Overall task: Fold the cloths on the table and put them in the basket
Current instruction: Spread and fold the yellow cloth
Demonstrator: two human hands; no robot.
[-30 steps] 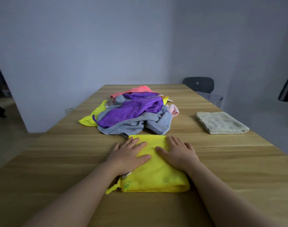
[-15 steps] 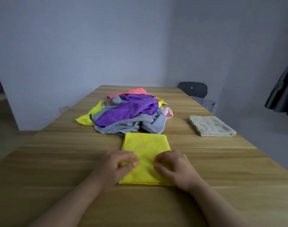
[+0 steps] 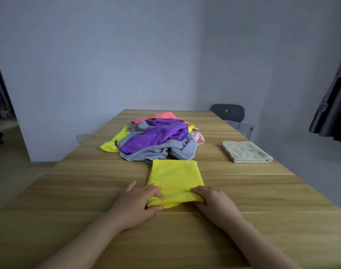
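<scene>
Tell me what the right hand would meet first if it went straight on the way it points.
The right hand grips the yellow cloth now; past that, probably the grey towel at the near edge of the pile, though depth is unclear.

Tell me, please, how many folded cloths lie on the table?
2: the yellow cloth nearest the person, its near edge pinched by the left hand and right hand, and the beige cloth toward the right. The pile may hide others.

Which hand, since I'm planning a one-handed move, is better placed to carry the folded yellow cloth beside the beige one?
Probably the right hand: it pinches the folded yellow cloth, and the beige cloth lies on its side. The left hand would reach across.
</scene>
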